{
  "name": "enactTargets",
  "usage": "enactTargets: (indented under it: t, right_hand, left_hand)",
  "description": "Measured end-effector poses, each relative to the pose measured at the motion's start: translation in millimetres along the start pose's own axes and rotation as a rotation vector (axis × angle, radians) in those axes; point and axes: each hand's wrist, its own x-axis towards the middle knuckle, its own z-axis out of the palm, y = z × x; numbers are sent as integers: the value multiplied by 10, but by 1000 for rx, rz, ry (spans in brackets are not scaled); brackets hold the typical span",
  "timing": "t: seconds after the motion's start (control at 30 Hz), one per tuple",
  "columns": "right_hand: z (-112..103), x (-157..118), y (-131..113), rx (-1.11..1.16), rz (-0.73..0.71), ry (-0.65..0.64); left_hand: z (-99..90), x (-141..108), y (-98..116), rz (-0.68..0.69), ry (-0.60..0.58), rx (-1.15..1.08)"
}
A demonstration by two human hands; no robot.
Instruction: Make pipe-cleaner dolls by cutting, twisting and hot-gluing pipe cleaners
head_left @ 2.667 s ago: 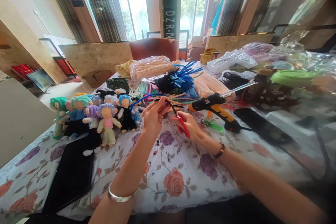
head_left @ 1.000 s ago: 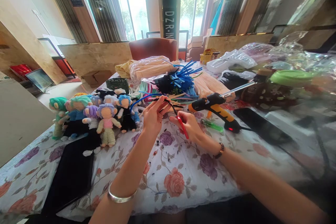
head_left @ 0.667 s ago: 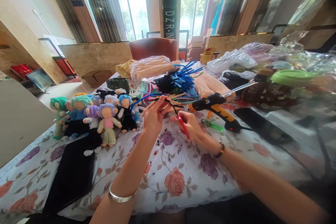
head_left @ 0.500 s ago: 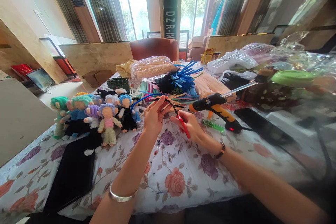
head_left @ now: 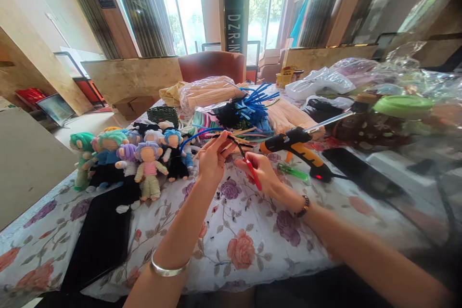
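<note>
Over the middle of the flowered tablecloth, my left hand (head_left: 213, 156) pinches a thin black pipe cleaner (head_left: 234, 141) between thumb and fingers. My right hand (head_left: 263, 172), just to its right, is closed around red-handled scissors (head_left: 253, 174). The black strip runs from my left fingertips down to the scissors; their blades are hard to tell from it. Small dark clippings (head_left: 217, 196) lie on the cloth below my hands. A blue pipe cleaner (head_left: 195, 135) arches behind my left hand. Blue and black pipe cleaners (head_left: 252, 106) are piled beyond both hands.
Several small yarn dolls (head_left: 148, 166) stand at the left, beside a black tablet-like slab (head_left: 101, 236). A black and yellow glue gun (head_left: 299, 147), a green tube (head_left: 293, 172) and a dark phone-like slab (head_left: 346, 163) lie to the right. Plastic bags (head_left: 321, 82) are heaped behind.
</note>
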Motion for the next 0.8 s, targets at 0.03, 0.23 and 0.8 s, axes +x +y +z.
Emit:
enactTargets:
  t: [0.03, 0.23, 0.8]
  right_hand:
    - [1, 2, 2, 4, -1, -4]
    - [5, 1, -4, -18, 22, 4]
    - [-13, 11, -5, 103, 66, -117]
  left_hand:
    - [-2, 2, 0, 0, -2, 1]
    - [1, 7, 2, 7, 2, 4]
    - [3, -1, -2, 17, 14, 12]
